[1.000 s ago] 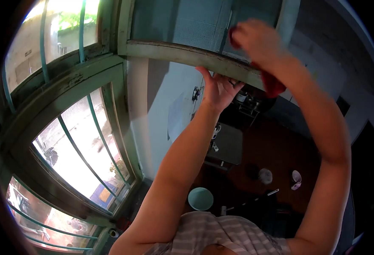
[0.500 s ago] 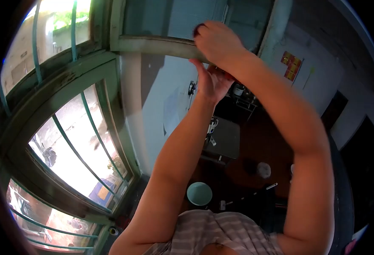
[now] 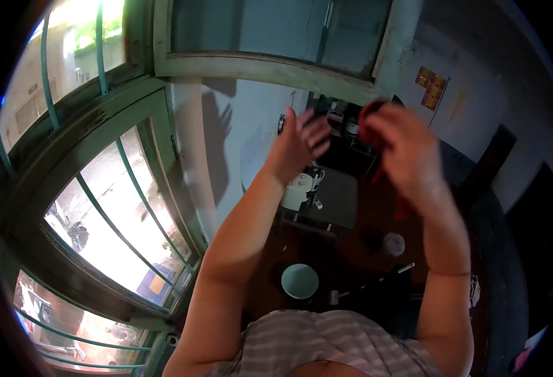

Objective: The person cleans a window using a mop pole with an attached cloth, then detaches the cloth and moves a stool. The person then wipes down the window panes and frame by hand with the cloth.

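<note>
My right hand (image 3: 411, 147) is closed on a dark red cloth (image 3: 369, 122), part of which hangs down below the wrist; motion blurs both. My left hand (image 3: 298, 143) is held up with its fingers spread and nothing in it. Above both hands stretches the lower rail of a green-painted window sash (image 3: 270, 68) with glass panes. Neither hand touches the sash.
Barred windows (image 3: 125, 213) in green frames line the left side. Below me stand a small dark table (image 3: 336, 201) with a white appliance (image 3: 296, 191) on it, and a light green basin (image 3: 300, 281). A long-handled tool (image 3: 377, 279) lies near the basin.
Both hands have come down off the sash rail and moved apart, the right hand to the right with the red cloth. The left hand has let go of the rail and spread its fingers.
</note>
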`<action>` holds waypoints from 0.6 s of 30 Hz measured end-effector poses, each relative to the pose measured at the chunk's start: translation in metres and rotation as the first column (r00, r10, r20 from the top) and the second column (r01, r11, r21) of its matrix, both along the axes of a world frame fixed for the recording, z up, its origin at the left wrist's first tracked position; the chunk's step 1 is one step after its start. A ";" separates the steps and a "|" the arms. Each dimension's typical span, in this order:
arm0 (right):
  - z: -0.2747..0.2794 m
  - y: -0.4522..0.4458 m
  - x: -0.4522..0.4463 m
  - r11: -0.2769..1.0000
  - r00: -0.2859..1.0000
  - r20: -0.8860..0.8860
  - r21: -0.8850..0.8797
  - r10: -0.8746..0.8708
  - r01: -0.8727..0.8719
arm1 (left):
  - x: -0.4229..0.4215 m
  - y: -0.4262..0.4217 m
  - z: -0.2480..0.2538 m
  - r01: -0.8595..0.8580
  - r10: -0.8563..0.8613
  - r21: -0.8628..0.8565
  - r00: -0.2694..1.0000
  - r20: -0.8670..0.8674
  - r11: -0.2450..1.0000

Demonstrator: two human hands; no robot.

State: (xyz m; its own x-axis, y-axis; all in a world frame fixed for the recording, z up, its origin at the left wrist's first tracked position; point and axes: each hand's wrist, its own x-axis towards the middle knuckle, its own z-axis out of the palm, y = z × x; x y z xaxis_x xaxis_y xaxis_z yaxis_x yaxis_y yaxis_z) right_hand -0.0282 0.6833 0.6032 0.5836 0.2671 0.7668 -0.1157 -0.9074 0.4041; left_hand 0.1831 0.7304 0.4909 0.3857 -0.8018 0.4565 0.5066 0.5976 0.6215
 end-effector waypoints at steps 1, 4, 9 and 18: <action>-0.020 -0.003 0.005 0.997 0.997 -0.044 0.052 0.067 -0.065 | -0.006 0.009 -0.014 0.033 -0.043 0.127 0.997 0.071 0.991; -0.073 -0.010 0.027 0.924 0.952 -0.098 0.287 0.290 -0.252 | -0.024 0.036 -0.067 0.293 -0.320 0.205 0.940 0.117 0.934; -0.135 0.011 0.061 0.538 0.842 0.073 0.739 0.534 -0.406 | -0.061 0.072 -0.105 -0.088 0.028 0.134 0.915 0.402 0.987; -0.204 0.047 0.105 -0.288 0.409 0.361 0.930 0.838 -0.230 | -0.041 0.203 -0.090 -0.903 0.558 0.105 0.345 0.755 0.417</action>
State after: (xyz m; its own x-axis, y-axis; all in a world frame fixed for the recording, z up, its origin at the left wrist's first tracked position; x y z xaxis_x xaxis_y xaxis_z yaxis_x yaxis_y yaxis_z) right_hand 0.0766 0.7306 0.3988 0.8545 0.0574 0.5162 0.5180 -0.0228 -0.8550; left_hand 0.1417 0.9338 0.4012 0.7405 -0.4464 0.5023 -0.5235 0.0855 0.8477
